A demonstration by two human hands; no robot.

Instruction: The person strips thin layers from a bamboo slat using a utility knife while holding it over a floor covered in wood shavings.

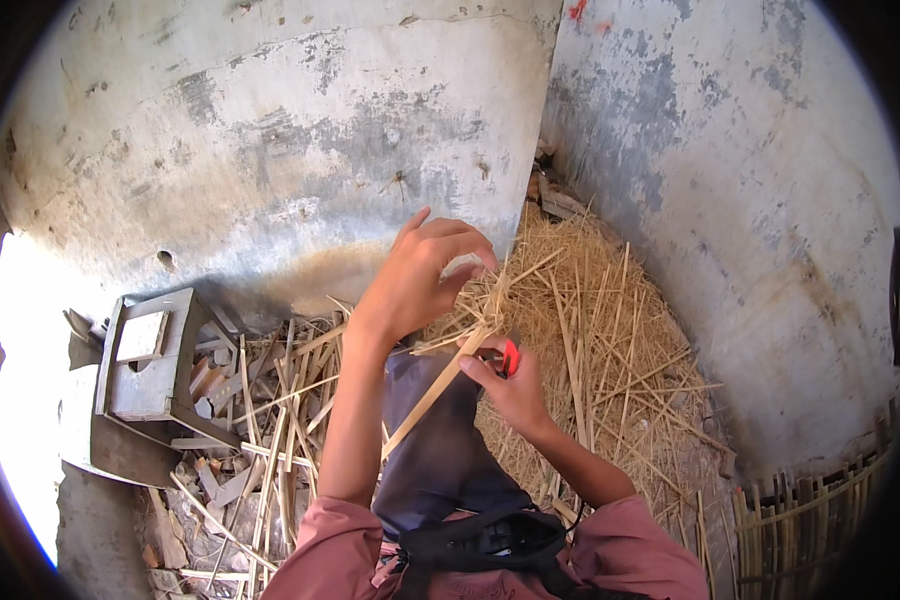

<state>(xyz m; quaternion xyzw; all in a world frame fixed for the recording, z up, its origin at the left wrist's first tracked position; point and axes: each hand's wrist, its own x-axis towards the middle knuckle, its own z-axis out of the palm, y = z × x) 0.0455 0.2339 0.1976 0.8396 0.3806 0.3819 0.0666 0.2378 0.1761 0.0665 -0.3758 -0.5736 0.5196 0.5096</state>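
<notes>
In front of me my right hand (515, 390) grips a flat, pale bamboo strip (435, 395) between thumb and fingers. The strip slants down to the left across my dark trousers. At its upper end sits a tangle of thin, curled shavings (495, 300). Something with a bright red part (511, 358) shows by the right hand's fingers; its kind is hidden. My left hand (425, 270) is raised above, its fingers curled toward the thumb beside the shavings. Whatever lies between those fingertips is too fine to make out.
Heaped straw-like shavings (610, 330) fill the corner at the right. Split bamboo and wood scraps (270, 430) litter the floor at left, beside a worn wooden stool-like frame (150, 350). Stained walls (370, 130) close in ahead and right; a slatted bamboo panel (810, 520) stands lower right.
</notes>
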